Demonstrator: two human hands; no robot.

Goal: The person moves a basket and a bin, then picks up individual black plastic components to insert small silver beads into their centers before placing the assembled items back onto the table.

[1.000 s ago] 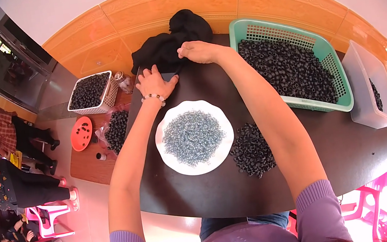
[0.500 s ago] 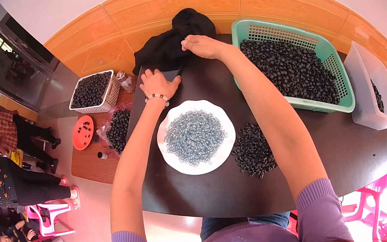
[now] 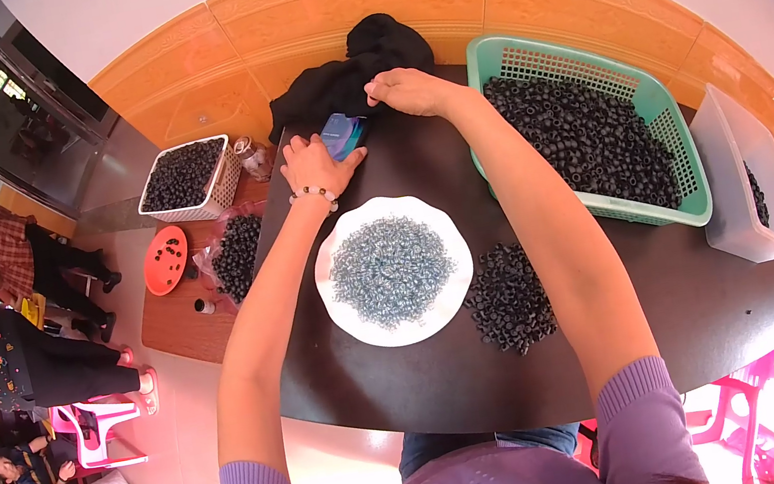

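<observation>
My left hand (image 3: 312,168) lies on the dark table with its fingers spread and the thumb apart, touching the near side of a phone (image 3: 343,133). The phone's screen glows blue and purple. To the right of it, my right hand (image 3: 409,93) is raised in front of a bundled black cloth (image 3: 360,69), thumb and fingers pinched together; anything between them is too small to make out. Closer to me stands a white scalloped plate (image 3: 328,302) heaped with small clear, bluish pieces. Beside the plate, under my right forearm, is a pile of small black ring-like parts (image 3: 507,299).
A green basket (image 3: 684,134) of black parts stands at the right, beside a translucent bin (image 3: 725,168). On a lower brown table (image 3: 178,326) at left are a white basket (image 3: 221,182), a red plate (image 3: 159,273) and a bag of parts (image 3: 239,255). People are farther left.
The phone's screen, dark before, is lit now. Both my hands stay almost where they were, and the plate and piles have not moved.
</observation>
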